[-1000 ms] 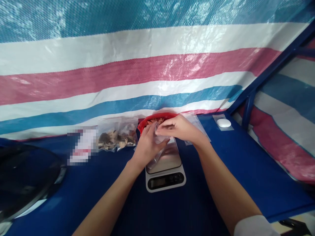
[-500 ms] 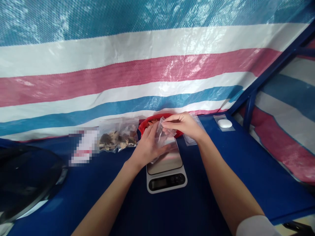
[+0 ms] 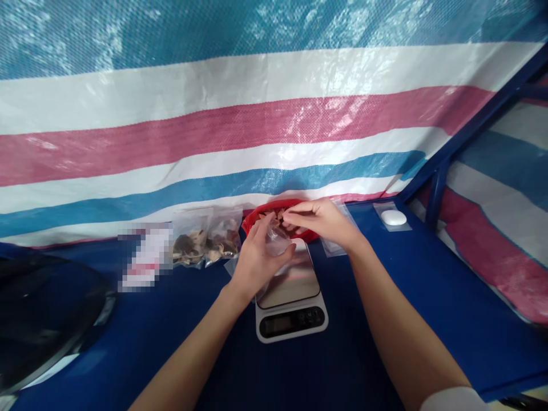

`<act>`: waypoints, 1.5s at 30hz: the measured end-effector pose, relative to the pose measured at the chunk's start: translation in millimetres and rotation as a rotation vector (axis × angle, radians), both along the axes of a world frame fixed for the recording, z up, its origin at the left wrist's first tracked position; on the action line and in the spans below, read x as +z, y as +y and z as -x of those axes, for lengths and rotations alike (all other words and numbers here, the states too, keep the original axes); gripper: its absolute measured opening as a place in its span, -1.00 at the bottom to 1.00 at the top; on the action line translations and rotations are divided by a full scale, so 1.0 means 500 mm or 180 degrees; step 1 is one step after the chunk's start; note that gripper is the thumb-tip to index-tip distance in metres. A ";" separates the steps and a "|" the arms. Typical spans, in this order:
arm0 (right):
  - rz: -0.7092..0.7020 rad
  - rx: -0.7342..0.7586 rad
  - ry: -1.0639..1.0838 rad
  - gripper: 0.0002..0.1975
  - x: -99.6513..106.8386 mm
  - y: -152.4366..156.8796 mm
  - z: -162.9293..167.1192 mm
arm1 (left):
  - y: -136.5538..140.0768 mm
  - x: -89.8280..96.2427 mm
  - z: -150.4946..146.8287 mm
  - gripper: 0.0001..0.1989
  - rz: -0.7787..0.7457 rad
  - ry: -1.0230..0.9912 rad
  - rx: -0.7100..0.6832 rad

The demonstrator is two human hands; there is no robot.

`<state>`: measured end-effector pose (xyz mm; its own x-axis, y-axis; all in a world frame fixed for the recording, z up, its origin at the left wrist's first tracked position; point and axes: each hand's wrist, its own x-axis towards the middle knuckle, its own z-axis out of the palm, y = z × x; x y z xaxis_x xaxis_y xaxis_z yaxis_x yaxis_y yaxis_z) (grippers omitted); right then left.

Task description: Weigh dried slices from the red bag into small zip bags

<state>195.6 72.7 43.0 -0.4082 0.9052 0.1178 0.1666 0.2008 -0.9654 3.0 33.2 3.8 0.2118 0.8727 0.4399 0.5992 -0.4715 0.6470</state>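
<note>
My left hand (image 3: 257, 260) is closed on a clear plastic bag (image 3: 277, 242), above the far part of a white kitchen scale (image 3: 295, 285) with a metal top. Just beyond it sits a red basket (image 3: 282, 204) holding brownish dried pieces (image 3: 274, 217). Over the right side of that basket, my right hand (image 3: 323, 220) has its fingertips pinched together, close to the bag's mouth. Whether anything lies between those fingertips I cannot make out. The hands partly hide the bag and the basket.
Filled clear bags (image 3: 205, 242) of dried pieces lie on the blue table (image 3: 428, 297) to the left. Flat clear bags (image 3: 336, 246) are right of the basket. Further right is a white oval object (image 3: 393, 217). A dark round object (image 3: 51, 319) stands at far left; striped sheeting (image 3: 257, 125) rises behind.
My right fingers have come off the bag and now hover over the basket. My left hand keeps the bag, with its thumb raised and spread differently.
</note>
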 end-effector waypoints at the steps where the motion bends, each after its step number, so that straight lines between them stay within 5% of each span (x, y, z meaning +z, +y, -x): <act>1: -0.0079 -0.0055 -0.0100 -0.76 0.000 0.002 -0.005 | 0.000 0.000 0.000 -0.32 -0.0046 0.0016 0.0000; 6: -0.0483 0.0077 -0.0889 -0.76 -0.005 0.004 -0.002 | -0.002 0.003 0.001 -0.30 -0.0178 0.0101 -0.0103; 17: -0.0495 0.0079 -0.1337 -0.80 -0.024 0.010 0.025 | 0.000 -0.015 0.007 -0.06 -0.0001 0.0201 -0.0070; 26: -0.0417 0.0182 -0.1096 -0.73 -0.028 0.012 0.016 | 0.001 0.012 0.007 -0.42 -0.0098 -0.0070 -0.0031; 34: -0.0419 -0.0099 -0.1058 -0.72 -0.025 0.021 -0.037 | 0.013 0.022 0.032 -0.51 -0.0187 -0.0148 -0.0017; 39: -0.0753 -0.0307 -0.1558 -0.75 -0.020 0.039 -0.055 | 0.018 0.034 0.044 -0.48 -0.0089 -0.0140 0.0055; 45: -0.1320 -0.0023 -0.2410 -0.75 -0.033 0.078 -0.003 | 0.023 0.038 0.056 -0.49 -0.0040 -0.0128 0.0249</act>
<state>196.9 111.6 26.7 -0.5047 0.8522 0.1380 0.7382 0.5089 -0.4428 -24.9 44.4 22.9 0.1252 0.8802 0.4577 0.6082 -0.4326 0.6655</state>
